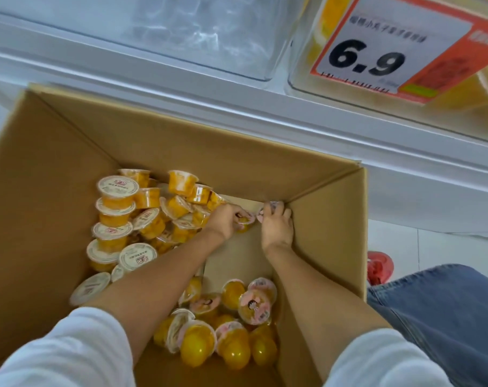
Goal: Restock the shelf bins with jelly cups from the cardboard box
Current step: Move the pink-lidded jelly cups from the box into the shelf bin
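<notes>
Both my arms reach deep into an open cardboard box (69, 152). My left hand (227, 220) curls round a small yellow jelly cup with a pink lid (244, 222) near the box's far right corner. My right hand (276, 227) grips another pink-lidded cup (273, 205) right in that corner. A heap of orange jelly cups with white lids (120, 216) fills the left half of the box. Several round yellow cups with pink lids (231, 325) lie near the front, between my forearms.
Above the box runs a white shelf edge (237, 101). On it stand a clear plastic bin (203, 32) and, to the right, a bin of yellow cups (460, 99) behind a price tag reading 6.9 (377, 48). My jeans-clad knee (444, 308) and a red object (379, 266) lie right of the box.
</notes>
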Motion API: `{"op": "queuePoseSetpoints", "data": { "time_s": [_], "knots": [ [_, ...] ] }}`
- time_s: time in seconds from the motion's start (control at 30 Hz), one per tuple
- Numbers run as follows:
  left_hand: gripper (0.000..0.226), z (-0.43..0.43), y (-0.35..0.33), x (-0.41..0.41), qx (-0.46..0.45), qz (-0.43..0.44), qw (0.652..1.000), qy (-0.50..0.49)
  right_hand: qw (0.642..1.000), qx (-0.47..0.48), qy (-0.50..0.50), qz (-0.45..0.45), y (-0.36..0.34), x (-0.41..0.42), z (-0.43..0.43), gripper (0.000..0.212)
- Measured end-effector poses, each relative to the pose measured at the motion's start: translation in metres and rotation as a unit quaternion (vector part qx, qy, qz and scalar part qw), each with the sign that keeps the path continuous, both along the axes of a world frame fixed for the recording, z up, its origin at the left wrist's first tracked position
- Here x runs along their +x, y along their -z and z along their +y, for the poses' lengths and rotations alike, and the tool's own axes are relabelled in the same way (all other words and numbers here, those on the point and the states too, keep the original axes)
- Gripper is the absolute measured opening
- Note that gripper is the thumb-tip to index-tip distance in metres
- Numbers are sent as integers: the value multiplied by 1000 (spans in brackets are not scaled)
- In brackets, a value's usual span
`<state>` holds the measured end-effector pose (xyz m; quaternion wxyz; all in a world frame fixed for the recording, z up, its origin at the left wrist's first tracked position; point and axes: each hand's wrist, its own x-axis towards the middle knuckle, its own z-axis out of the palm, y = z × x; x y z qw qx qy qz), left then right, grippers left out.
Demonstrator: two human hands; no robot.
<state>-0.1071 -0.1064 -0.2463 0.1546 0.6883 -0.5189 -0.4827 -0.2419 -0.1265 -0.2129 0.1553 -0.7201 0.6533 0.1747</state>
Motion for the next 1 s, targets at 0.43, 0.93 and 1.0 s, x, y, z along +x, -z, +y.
{"op": "queuePoseSetpoints", "data": {
  "time_s": [0.43,0.93,1.0],
  "knots": [
    [60,22,-67,31,-13,-64,997,-49,969,26,143,-200,-28,5,9,44],
    [62,41,-297,19,-288,-127,947,-67,888,-250,-33,-385,-256,-21,38,49],
    [60,36,-326,11,-318,-127,938,-61,868,-280,-35,-408,-285,-29,37,47]
  ]
}}
